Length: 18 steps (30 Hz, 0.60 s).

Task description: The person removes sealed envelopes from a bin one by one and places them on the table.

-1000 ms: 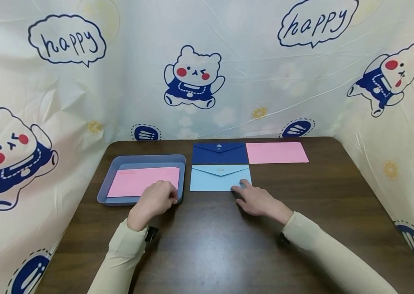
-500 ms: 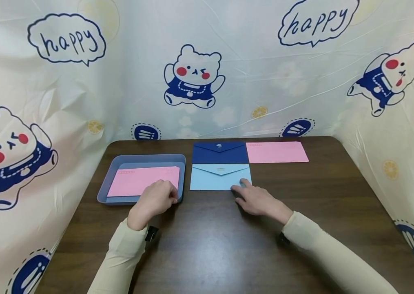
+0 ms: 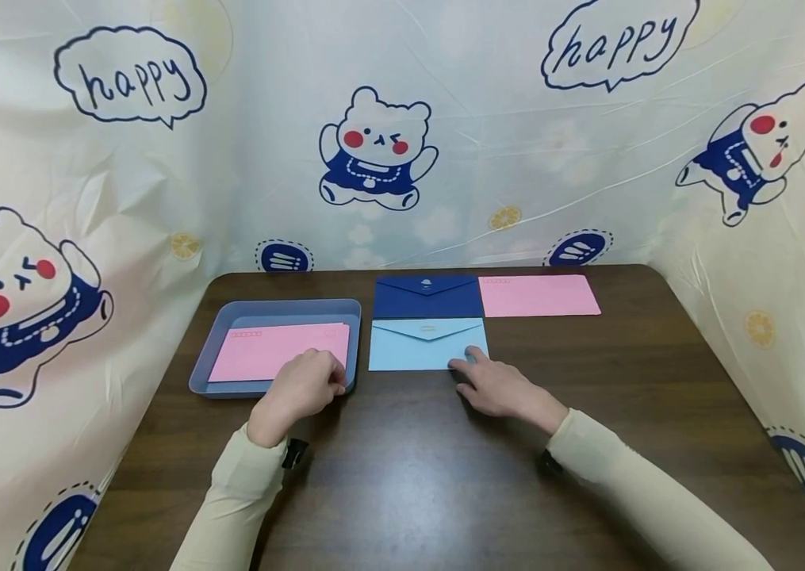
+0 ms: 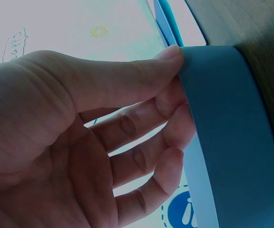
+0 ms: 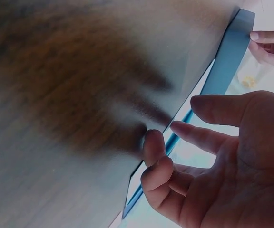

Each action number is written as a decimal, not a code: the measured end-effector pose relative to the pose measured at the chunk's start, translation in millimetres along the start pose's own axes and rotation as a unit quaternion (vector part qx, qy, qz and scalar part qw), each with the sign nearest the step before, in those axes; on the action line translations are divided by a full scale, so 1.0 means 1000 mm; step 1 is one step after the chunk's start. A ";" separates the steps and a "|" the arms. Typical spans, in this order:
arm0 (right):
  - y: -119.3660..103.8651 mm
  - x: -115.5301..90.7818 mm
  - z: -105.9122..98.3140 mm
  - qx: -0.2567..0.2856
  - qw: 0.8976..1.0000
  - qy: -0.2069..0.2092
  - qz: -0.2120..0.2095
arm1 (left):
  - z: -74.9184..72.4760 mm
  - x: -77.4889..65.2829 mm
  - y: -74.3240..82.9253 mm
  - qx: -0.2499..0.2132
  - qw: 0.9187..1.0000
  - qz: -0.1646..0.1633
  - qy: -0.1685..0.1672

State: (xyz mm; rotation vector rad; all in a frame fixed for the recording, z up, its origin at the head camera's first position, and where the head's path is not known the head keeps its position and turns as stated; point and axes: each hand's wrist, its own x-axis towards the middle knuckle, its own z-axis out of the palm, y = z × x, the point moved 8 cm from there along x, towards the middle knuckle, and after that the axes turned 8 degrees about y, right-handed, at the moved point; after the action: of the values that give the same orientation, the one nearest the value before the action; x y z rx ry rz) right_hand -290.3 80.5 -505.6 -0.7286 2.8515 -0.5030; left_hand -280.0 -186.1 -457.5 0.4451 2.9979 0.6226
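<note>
In the head view, my left hand (image 3: 305, 385) is at the front right corner of a blue-grey tray (image 3: 205, 361). A pink envelope (image 3: 259, 353) lies in that tray, with the edge of another pink sheet showing behind it. The left wrist view has my left hand (image 4: 103, 128) with curled fingers inside the tray wall (image 4: 232, 123) and the thumb at its rim, pinching it. My right hand (image 3: 505, 388) rests its fingertips on the front right part of a light blue envelope (image 3: 409, 353). Its fingers are spread in the right wrist view.
A dark blue envelope (image 3: 427, 300) lies directly behind the light blue one. Beside it on the right is a pink envelope (image 3: 538, 296). The dark wooden table (image 3: 402, 476) meets a printed curtain (image 3: 488, 159) at the back and both sides.
</note>
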 end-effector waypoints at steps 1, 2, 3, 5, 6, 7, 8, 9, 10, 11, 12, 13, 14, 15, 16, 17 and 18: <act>0.000 0.000 0.000 0.000 1.000 -0.001 0.001 | 0.000 0.000 0.000 -0.001 1.000 0.000 0.000; 0.000 0.000 0.000 0.000 1.000 -0.002 0.002 | 0.000 0.000 -0.001 -0.001 1.000 0.000 0.000; 0.000 0.000 0.000 0.000 1.000 -0.002 0.003 | 0.000 0.000 -0.001 -0.001 1.000 -0.001 0.001; 0.000 0.000 -0.001 0.002 1.000 -0.002 0.006 | 0.000 0.000 0.000 -0.001 1.000 0.000 0.001; 0.000 -0.001 -0.001 0.003 1.000 -0.002 0.007 | 0.000 -0.001 0.000 -0.001 1.000 0.001 0.001; 0.000 -0.001 -0.001 0.002 1.000 -0.001 0.008 | 0.000 -0.001 0.000 -0.001 1.000 0.001 0.002; 0.000 -0.001 -0.001 0.001 1.000 0.000 0.008 | 0.000 0.000 0.000 -0.001 1.000 0.001 0.002; 0.000 -0.001 -0.001 0.000 1.000 0.001 0.008 | -0.001 0.000 0.000 -0.001 1.000 0.001 0.002; 0.001 -0.001 -0.001 -0.001 1.000 0.001 0.009 | 0.000 0.000 0.000 -0.001 1.000 0.000 0.001; 0.001 -0.002 -0.001 -0.002 1.000 0.001 0.009 | 0.000 0.000 0.000 -0.002 1.000 -0.001 0.001; 0.001 -0.002 0.000 -0.003 1.000 0.000 0.009 | 0.000 0.000 0.000 -0.002 1.000 -0.002 0.000; 0.001 -0.002 0.000 -0.005 1.000 0.000 0.009 | 0.000 0.000 0.000 -0.003 1.000 -0.003 0.000; 0.001 -0.002 0.000 -0.005 1.000 0.000 0.008 | 0.000 0.000 0.000 -0.003 1.000 -0.003 0.000; 0.001 -0.002 0.000 -0.006 1.000 0.000 0.008 | 0.000 0.000 0.000 -0.004 1.000 -0.003 -0.001; 0.001 -0.002 0.000 -0.007 1.000 -0.001 0.007 | 0.000 0.000 0.000 -0.004 1.000 -0.003 -0.001; 0.001 -0.003 0.000 -0.007 1.000 -0.001 0.007 | 0.000 0.000 0.000 -0.005 1.000 -0.003 0.000; 0.000 -0.003 0.000 -0.008 1.000 0.000 0.005 | 0.000 0.000 0.000 -0.004 1.000 -0.003 0.000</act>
State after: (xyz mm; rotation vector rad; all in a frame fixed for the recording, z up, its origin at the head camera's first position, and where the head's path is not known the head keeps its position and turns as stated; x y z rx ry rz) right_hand -288.0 82.2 -505.4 -0.7162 2.8602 -0.4802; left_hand -279.7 -186.0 -457.7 0.4348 2.9938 0.6352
